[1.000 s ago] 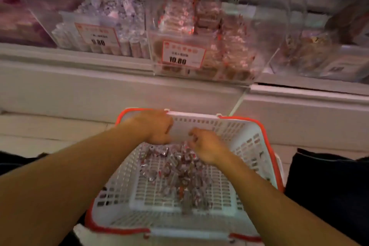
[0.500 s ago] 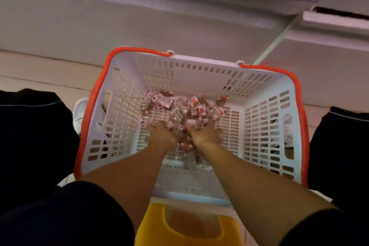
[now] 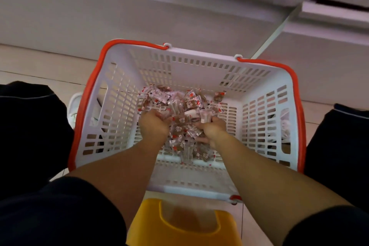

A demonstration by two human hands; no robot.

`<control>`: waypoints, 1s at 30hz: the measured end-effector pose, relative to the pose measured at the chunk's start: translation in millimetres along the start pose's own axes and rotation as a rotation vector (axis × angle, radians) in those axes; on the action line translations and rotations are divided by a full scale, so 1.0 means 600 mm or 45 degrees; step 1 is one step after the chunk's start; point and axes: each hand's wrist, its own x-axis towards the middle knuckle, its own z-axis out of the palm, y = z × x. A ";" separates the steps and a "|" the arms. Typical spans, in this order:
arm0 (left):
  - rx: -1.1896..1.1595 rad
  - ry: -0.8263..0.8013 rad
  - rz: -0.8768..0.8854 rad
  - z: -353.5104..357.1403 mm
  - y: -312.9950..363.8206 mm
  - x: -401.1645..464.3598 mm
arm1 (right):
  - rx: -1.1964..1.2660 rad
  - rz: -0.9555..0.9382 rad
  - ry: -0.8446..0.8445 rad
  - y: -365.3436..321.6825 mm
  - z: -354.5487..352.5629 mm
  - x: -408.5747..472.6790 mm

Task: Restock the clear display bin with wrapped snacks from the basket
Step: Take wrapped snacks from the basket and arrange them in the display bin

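Crinkly wrapped snacks [image 3: 187, 106] (slotted plastic basket [image 3: 199, 64])

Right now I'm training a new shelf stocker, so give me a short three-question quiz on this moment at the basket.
1. True or false: both hands are inside the basket.
2. Multiple choice: the wrapped snacks lie A) heaped on the basket floor, B) on the tiled floor, C) on the yellow stool.
3. Short answer: what colour is the basket's rim?

Key:
1. True: the left hand and the right hand both dig into the heap, scooping snacks between them.
2. A.
3. Red-orange, on a white slotted body.
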 end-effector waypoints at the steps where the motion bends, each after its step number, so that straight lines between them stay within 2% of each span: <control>1: -0.070 0.039 -0.014 -0.004 0.005 -0.003 | 0.013 0.001 0.012 -0.004 -0.005 -0.003; 3: -0.253 -0.042 -0.079 -0.012 0.018 -0.005 | 0.046 -0.004 0.020 -0.012 -0.017 -0.008; 7: -0.760 -0.561 -0.443 -0.033 0.055 -0.016 | -0.001 -0.048 -0.043 -0.032 -0.040 -0.027; 12: -0.692 -0.829 -0.462 -0.056 0.067 -0.042 | -0.053 -0.085 -0.082 -0.044 -0.059 -0.057; 15: -0.691 -0.877 -0.425 -0.065 0.074 -0.050 | -0.119 -0.128 -0.086 -0.044 -0.061 -0.071; 18: -0.730 -0.848 -0.433 -0.067 0.080 -0.055 | -0.313 -0.195 -0.018 -0.044 -0.066 -0.078; 23: -0.587 -0.819 -0.452 -0.056 0.069 -0.056 | -0.576 -0.295 0.120 -0.040 -0.075 -0.056; 27: -0.683 -1.011 -0.497 -0.050 0.058 -0.049 | -0.506 -0.365 0.227 -0.051 -0.076 -0.019; 30: -0.760 -1.064 -0.532 -0.038 0.050 -0.037 | -0.635 -0.400 0.278 -0.051 -0.075 0.015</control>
